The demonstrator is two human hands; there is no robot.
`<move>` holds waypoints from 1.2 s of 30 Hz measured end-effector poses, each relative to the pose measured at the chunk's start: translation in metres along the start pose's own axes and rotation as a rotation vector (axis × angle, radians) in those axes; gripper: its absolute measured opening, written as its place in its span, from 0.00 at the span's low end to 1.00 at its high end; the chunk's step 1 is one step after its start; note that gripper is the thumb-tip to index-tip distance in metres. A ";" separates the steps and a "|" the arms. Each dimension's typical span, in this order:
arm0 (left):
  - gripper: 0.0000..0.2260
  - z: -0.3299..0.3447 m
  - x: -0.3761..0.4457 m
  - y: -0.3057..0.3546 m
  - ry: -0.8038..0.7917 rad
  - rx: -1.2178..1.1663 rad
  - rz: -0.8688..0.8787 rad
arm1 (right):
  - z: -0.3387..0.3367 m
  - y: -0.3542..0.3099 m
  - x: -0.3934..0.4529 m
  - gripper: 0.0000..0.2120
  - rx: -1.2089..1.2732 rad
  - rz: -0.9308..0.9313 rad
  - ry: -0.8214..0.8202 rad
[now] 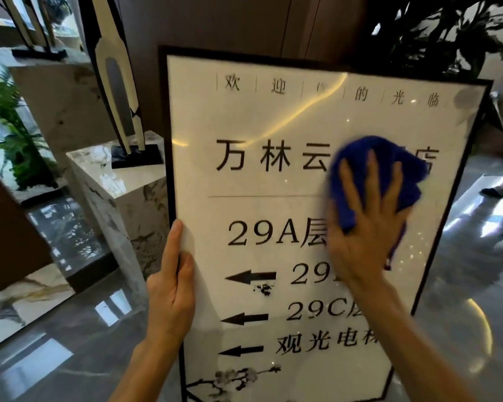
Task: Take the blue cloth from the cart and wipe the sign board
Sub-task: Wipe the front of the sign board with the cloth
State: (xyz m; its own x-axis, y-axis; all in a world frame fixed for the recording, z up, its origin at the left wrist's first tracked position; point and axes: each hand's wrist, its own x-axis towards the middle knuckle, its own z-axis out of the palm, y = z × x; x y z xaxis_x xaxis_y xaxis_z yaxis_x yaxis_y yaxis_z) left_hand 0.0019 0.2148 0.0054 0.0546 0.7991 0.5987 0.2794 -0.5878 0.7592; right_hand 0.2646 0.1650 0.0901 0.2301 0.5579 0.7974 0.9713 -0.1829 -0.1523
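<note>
we press the blue cloth (pixel 373 175) flat on the sign board (pixel 273 198) with our right hand (pixel 366 227), fingers spread; it looks soft and limp. our left hand (pixel 172 288) grips the frame edge (glossy, likely slippery).

Marble plinth (pixel 111 181) seen left of frame; black-and-white sculpture (pixel 119 82) stood on it, fern (pixel 9 134) further left, dark plant (pixel 436 33) well right.

Glossy grey floor (pixel 55 358) reflects lights. Marble plinth (pixel 111 181) holds a sculpture (pixel 119 82). Brown wall (pixel 215 21) behind, plants (pixel 15 134) left.
</note>
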 end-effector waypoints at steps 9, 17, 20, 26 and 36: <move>0.24 -0.002 -0.006 0.000 -0.012 -0.048 0.035 | 0.024 -0.049 -0.137 0.38 -0.061 -0.689 -0.363; 0.22 -0.003 -0.010 -0.003 -0.028 -0.022 0.005 | -0.007 0.036 -0.104 0.32 -0.118 -0.531 -0.356; 0.22 -0.002 -0.024 -0.007 -0.050 -0.005 -0.023 | -0.026 0.079 -0.068 0.28 -0.041 -0.198 -0.258; 0.22 0.000 -0.038 -0.014 -0.063 0.016 -0.063 | -0.021 0.064 -0.039 0.27 0.061 0.161 -0.088; 0.22 0.000 -0.042 -0.018 -0.031 -0.033 -0.009 | 0.039 -0.088 -0.147 0.39 -0.038 -0.438 -0.267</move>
State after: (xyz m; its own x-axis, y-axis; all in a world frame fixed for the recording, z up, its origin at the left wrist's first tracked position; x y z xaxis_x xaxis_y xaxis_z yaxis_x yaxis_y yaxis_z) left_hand -0.0057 0.1922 -0.0335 0.0824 0.8079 0.5835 0.2487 -0.5836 0.7730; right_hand 0.1475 0.1305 -0.0362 -0.1858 0.7752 0.6038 0.9782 0.0878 0.1883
